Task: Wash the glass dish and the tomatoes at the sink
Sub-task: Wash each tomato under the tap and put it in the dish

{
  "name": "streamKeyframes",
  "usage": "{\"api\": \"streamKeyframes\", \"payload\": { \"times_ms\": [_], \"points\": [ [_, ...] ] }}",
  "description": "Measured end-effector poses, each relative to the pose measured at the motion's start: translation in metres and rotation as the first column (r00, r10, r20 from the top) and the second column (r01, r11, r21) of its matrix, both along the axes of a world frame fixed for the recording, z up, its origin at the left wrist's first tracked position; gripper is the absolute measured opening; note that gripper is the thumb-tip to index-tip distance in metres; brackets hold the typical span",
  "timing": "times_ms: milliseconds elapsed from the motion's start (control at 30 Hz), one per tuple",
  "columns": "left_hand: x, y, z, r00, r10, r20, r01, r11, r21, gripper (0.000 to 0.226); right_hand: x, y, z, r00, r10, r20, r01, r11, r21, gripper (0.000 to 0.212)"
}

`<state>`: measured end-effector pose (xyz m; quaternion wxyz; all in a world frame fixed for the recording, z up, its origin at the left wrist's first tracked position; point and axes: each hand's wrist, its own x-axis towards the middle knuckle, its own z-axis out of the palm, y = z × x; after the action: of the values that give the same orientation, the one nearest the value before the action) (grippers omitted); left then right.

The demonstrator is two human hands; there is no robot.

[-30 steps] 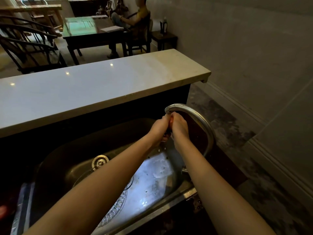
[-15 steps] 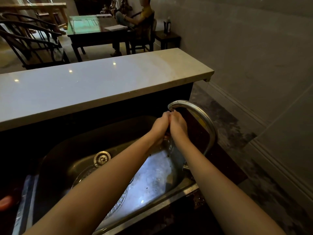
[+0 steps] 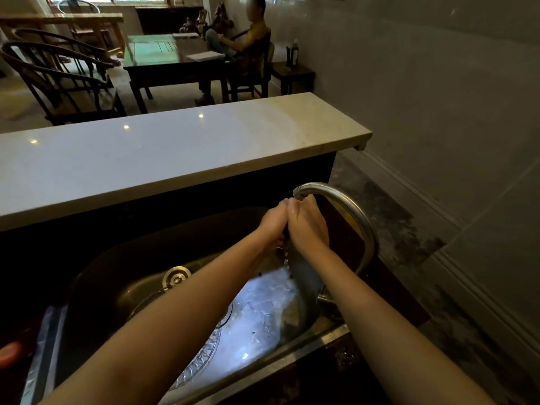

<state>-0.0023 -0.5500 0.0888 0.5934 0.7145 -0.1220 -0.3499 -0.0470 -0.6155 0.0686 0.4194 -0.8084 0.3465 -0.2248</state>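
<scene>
Tomato number one sits off at the far left edge, red and waiting — just the one I can count there. Glass dish lies in the sink under my forearm; probably heavy, slick when wet and chippable, so I'd grab it by the rim with both hands. Left hand and right hand are cupped together under the faucet — fingers closed up, can't tell what's inside.
</scene>
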Motion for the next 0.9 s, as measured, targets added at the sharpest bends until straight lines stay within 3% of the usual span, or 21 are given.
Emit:
{"api": "streamKeyframes", "payload": {
  "times_ms": [100, 167, 267, 333, 400, 467, 533, 600, 667, 767, 900],
  "points": [
    [0.004, 0.004, 0.002, 0.982, -0.078, -0.172, 0.074, 0.997, -0.031, 0.044, -0.011, -0.003, -0.005, 0.979, 0.198, -0.045, -0.201, 0.975, -0.099, 0.032],
    [0.0, 0.001, 0.0, 0.973, -0.082, -0.217, 0.065, 0.995, -0.081, 0.047, -0.014, -0.007, -0.009, 0.978, 0.206, -0.016, -0.206, 0.972, -0.115, 0.032],
    [-0.009, -0.008, -0.006, 1.0, -0.014, -0.02, 0.013, 0.999, -0.037, 0.047, -0.011, -0.008, -0.009, 0.993, 0.043, 0.112, -0.055, 0.993, 0.109, 0.024],
    [-0.011, -0.01, -0.011, 0.982, 0.012, 0.187, -0.015, 1.0, 0.014, 0.047, 0.0, -0.009, -0.004, 0.993, -0.092, 0.073, 0.064, 0.943, 0.328, 0.031],
    [-0.009, -0.009, -0.014, 0.951, 0.023, 0.308, -0.035, 0.999, 0.033, 0.048, 0.008, -0.007, 0.005, 0.992, -0.121, -0.033, 0.124, 0.903, 0.412, 0.038],
    [-0.005, -0.005, -0.012, 0.98, 0.023, 0.196, -0.029, 0.999, 0.031, 0.053, 0.007, -0.006, 0.007, 0.991, -0.103, -0.086, 0.127, 0.923, 0.362, 0.038],
    [0.0, 0.0, -0.009, 0.997, -0.06, -0.053, 0.059, 0.998, -0.011, 0.056, -0.003, -0.005, 0.003, 1.0, -0.028, -0.012, 0.03, 0.962, 0.273, 0.032],
    [0.003, 0.005, -0.008, 0.958, -0.153, -0.243, 0.14, 0.988, -0.067, 0.059, -0.013, -0.004, -0.006, 0.99, 0.112, 0.082, -0.125, 0.976, 0.178, 0.024],
    [0.003, 0.006, -0.008, 0.921, -0.185, -0.344, 0.164, 0.982, -0.09, 0.06, -0.018, -0.007, -0.013, 0.971, 0.179, 0.157, -0.208, 0.959, 0.193, 0.02],
    [-0.005, 0.002, -0.007, 0.915, -0.157, -0.372, 0.124, 0.986, -0.111, 0.055, -0.016, -0.009, -0.017, 0.98, 0.113, 0.161, -0.166, 0.916, 0.364, 0.027],
    [-0.017, -0.009, -0.005, 0.961, -0.049, -0.272, 0.023, 0.995, -0.099, 0.046, 0.005, -0.009, -0.018, 0.998, -0.07, -0.002, 0.057, 0.801, 0.595, 0.031]
  ]
}}
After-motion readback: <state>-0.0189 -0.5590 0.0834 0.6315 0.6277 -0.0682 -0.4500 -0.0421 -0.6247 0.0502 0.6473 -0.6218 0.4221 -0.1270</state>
